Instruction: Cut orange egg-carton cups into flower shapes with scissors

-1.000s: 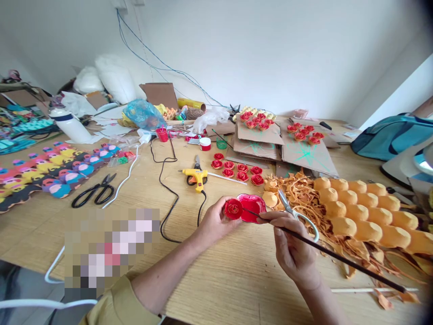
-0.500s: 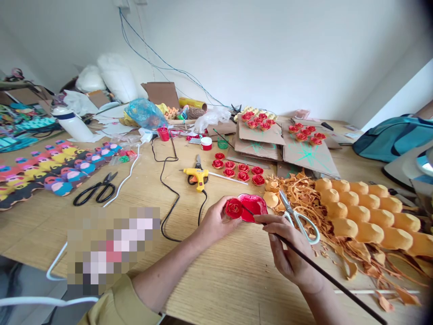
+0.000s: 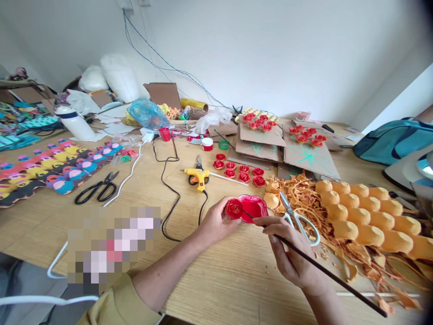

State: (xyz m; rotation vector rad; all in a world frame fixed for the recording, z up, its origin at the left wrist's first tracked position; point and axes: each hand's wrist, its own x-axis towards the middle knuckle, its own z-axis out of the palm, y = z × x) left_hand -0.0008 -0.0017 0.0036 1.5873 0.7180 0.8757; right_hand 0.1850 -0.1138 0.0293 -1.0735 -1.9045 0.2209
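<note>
Between the fingers of my left hand (image 3: 216, 222) is a small red paper rose (image 3: 234, 209), its face turned up. My right hand (image 3: 291, 248) grips a long dark paintbrush (image 3: 324, 271), and the brush tip reaches the rose's right side. Just behind sits a shallow dish of red paint (image 3: 253, 207). Beyond the dish, several finished-looking red roses (image 3: 243, 169) lie in rows on the table. White-handled scissors (image 3: 299, 221) rest to the right of the dish, beside orange scraps (image 3: 304, 198).
A yellow glue gun (image 3: 198, 175) with a black cord lies ahead of my left hand. Black scissors (image 3: 98, 188) are further left. An orange egg tray (image 3: 368, 212) stands at right. Cardboard sheets (image 3: 306, 158) hold more roses at the back.
The view has shifted very slightly. Both hands keep almost the same place, with the brush tip still at the rose and its far end a little lower.
</note>
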